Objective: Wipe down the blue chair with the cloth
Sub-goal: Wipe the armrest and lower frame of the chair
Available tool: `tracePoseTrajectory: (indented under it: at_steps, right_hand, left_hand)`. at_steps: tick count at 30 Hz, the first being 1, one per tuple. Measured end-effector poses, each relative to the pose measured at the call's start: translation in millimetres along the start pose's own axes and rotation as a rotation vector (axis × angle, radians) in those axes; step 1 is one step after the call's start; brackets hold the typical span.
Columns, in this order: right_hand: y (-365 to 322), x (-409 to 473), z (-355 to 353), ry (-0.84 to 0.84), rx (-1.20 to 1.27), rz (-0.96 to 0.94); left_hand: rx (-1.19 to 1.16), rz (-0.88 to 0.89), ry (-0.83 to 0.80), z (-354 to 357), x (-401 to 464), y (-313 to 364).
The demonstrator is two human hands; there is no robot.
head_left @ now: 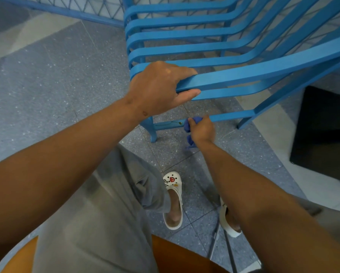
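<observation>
The blue chair (234,48) of curved slats fills the upper right, tilted toward me over the speckled floor. My left hand (159,89) grips a front slat of the seat, fingers over the top and thumb underneath. Lower down, my right hand (202,129) holds a dark blue cloth (188,127) against the chair's low crossbar (230,116), near the front leg. Part of the cloth hangs below my hand; the rest is bunched inside my fingers.
A blue lattice railing (70,10) runs along the back. A black box-like object (324,131) stands on the floor at right. My feet in white clogs (173,200) are below the chair. An orange seat (185,259) and metal legs lie at the bottom edge.
</observation>
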State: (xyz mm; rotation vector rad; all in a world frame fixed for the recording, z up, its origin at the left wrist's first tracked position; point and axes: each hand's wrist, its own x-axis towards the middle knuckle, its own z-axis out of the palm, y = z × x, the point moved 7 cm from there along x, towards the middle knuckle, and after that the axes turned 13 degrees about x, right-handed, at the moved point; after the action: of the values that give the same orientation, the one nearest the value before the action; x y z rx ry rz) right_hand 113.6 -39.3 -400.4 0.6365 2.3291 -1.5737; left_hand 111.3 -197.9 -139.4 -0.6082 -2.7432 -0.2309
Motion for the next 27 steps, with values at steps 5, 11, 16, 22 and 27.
tracePoseTrajectory:
  at_steps: [5, 11, 16, 22, 27]
  right_hand:
    - [-12, -16, 36, -0.167, -0.149, -0.058]
    - [0, -5, 7, -0.184, -0.119, -0.073]
    - [8, -1, -21, -0.202, -0.076, -0.050]
    - [-1, -5, -30, -0.261, 0.059, -0.014]
    - [-10, -25, -10, -0.465, 0.156, 0.042]
  left_hand:
    - [0.009, -0.002, 0.007, -2, 0, 0]
    - [0.007, -0.020, 0.014, -9, -3, 7]
    - [-0.115, -0.027, 0.315, -18, -36, 46]
    - [-0.562, -0.695, 0.041, 69, -109, 64]
    - [-0.758, -1.009, -0.331, 143, -136, 43]
